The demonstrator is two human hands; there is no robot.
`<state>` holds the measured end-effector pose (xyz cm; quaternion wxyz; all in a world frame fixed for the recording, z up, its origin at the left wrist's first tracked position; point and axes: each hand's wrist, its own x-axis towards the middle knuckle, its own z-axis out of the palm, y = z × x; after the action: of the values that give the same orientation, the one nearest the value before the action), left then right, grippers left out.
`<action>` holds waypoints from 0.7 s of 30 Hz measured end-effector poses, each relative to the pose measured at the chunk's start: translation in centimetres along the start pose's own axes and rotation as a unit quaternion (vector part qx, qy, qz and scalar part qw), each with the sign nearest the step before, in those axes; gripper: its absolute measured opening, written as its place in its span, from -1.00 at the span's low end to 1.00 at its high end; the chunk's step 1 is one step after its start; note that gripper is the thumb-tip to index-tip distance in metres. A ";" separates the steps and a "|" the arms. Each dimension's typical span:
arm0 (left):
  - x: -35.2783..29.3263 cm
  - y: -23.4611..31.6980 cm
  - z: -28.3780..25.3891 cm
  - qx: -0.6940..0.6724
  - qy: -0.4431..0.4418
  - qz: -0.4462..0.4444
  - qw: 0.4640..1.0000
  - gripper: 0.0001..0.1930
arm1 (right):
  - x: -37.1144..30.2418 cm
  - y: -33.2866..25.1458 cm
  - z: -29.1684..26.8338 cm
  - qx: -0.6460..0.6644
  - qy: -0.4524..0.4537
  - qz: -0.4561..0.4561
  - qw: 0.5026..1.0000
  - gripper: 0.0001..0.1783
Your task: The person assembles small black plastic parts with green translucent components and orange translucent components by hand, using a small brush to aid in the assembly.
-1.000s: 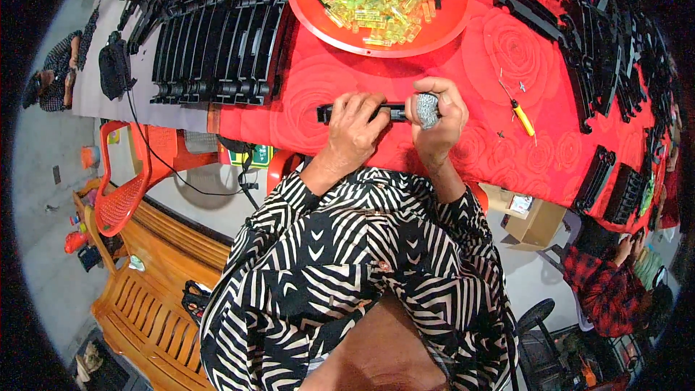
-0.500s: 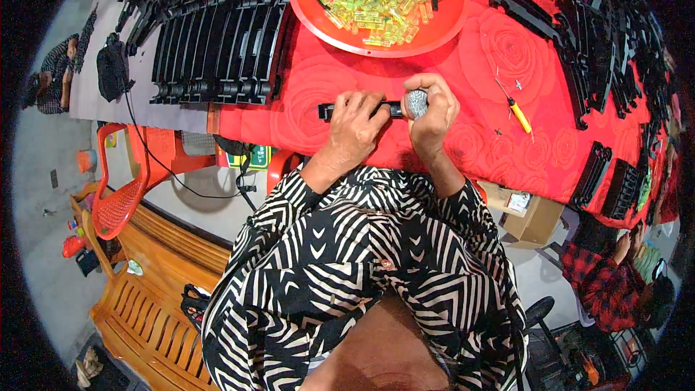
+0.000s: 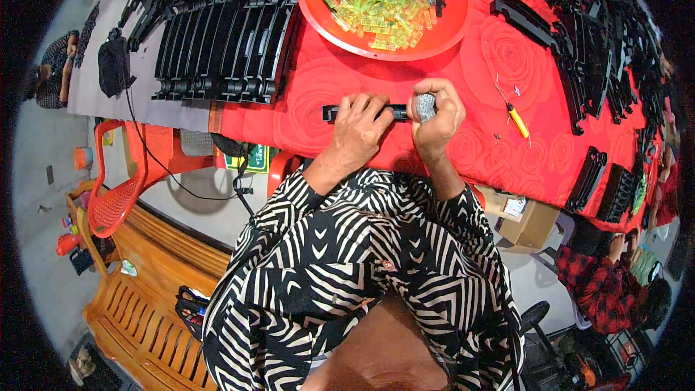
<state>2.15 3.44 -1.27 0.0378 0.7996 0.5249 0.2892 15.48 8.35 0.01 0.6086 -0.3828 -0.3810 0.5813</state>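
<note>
We find the black strip (image 3: pixel 330 113) at the centre of the frame, its long axis running left to right and almost level; one end points left, while the other goes out of sight by the right hand (image 3: pixel 438 117). It looks like hard plastic, narrow and straight-edged. The left hand (image 3: pixel 360 127) lies across it with fingers bent; whether they clamp it or only press, we cannot tell. The right hand is clenched around a rounded, silver-grey knob (image 3: pixel 426 107) with a crinkled surface. Beneath, we note red cloth (image 3: pixel 499 51) embossed with roses. Above, a smooth, round red bowl (image 3: pixel 455 11) holds glossy, translucent yellow-green pieces (image 3: pixel 373 11). Right of centre, a yellow-handled tool (image 3: pixel 518 122) points its thin shaft toward the upper left. Ribbed black parts (image 3: pixel 224 43) lie side by side at upper left.
</note>
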 end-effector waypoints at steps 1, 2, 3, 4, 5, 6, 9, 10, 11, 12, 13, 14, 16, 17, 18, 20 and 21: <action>0.0 0.0 0.1 0.000 0.006 -0.001 1.000 -0.83 | 0.0 0.2 -0.1 -0.021 -0.002 0.003 1.000 -0.62; 0.1 0.0 0.0 0.000 0.005 -0.001 1.000 -0.83 | 0.1 0.3 -0.2 -0.042 -0.005 0.006 0.999 -0.61; 0.2 0.0 -0.2 0.003 -0.004 0.001 1.000 -0.84 | 0.2 0.3 -0.2 -0.042 -0.004 0.006 0.999 -0.61; 0.2 0.0 -0.2 0.007 -0.013 0.003 1.000 -0.84 | 0.3 0.3 -0.1 -0.051 -0.009 0.005 0.999 -0.60; 0.2 0.0 -0.2 0.007 -0.013 0.003 1.000 -0.84 | 0.4 0.3 -0.1 -0.060 -0.014 0.003 0.998 -0.59; 0.2 0.0 -0.2 0.006 -0.022 0.000 1.000 -0.84 | 0.4 0.4 -0.1 -0.060 -0.014 0.003 0.998 -0.59; 0.4 0.1 -0.2 0.010 -0.039 -0.001 0.999 -0.84 | 0.6 0.4 -0.2 -0.079 -0.024 -0.004 0.997 -0.60; 0.6 0.2 -0.3 0.015 -0.048 -0.001 0.999 -0.84 | 0.7 0.2 -0.3 -0.093 -0.028 0.002 0.995 -0.61; 0.5 0.1 -0.3 0.018 -0.045 0.001 0.999 -0.84 | 0.7 0.1 -0.1 -0.106 -0.035 0.007 0.994 -0.61; 0.5 0.1 -0.3 0.020 -0.050 -0.001 0.999 -0.83 | 0.8 -0.1 0.0 -0.105 -0.036 0.003 0.994 -0.61; 0.5 0.1 -0.4 0.022 -0.054 -0.003 0.998 -0.82 | 0.8 -0.2 0.3 -0.121 -0.042 -0.007 0.992 -0.61; 0.4 0.1 -0.4 0.024 -0.050 0.000 0.998 -0.82 | 0.7 -0.5 0.4 -0.137 -0.049 -0.018 0.989 -0.61; 0.2 -0.1 -0.3 0.021 -0.042 0.002 0.999 -0.80 | 0.7 -0.5 0.4 -0.126 -0.050 -0.022 0.991 -0.60; 0.1 -0.2 -0.2 0.023 -0.037 0.005 0.999 -0.80 | 0.8 -0.3 0.3 -0.117 -0.052 -0.021 0.992 -0.60; 0.0 -0.3 -0.1 0.022 -0.034 0.006 0.999 -0.80 | 0.7 -0.1 0.1 -0.117 -0.054 -0.026 0.991 -0.60; -0.1 -0.2 -0.1 0.022 -0.030 0.007 0.999 -0.79 | 0.3 0.3 -0.5 -0.029 -0.047 0.006 0.998 -0.60; -0.1 -0.1 -0.1 0.032 -0.031 0.008 0.999 -0.75 | 0.3 0.2 -0.6 -0.029 -0.049 0.005 0.998 -0.60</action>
<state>2.02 3.35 -1.28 0.0260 0.8132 0.5260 0.2476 15.97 8.66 -0.45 0.5754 -0.3731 -0.4250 0.5909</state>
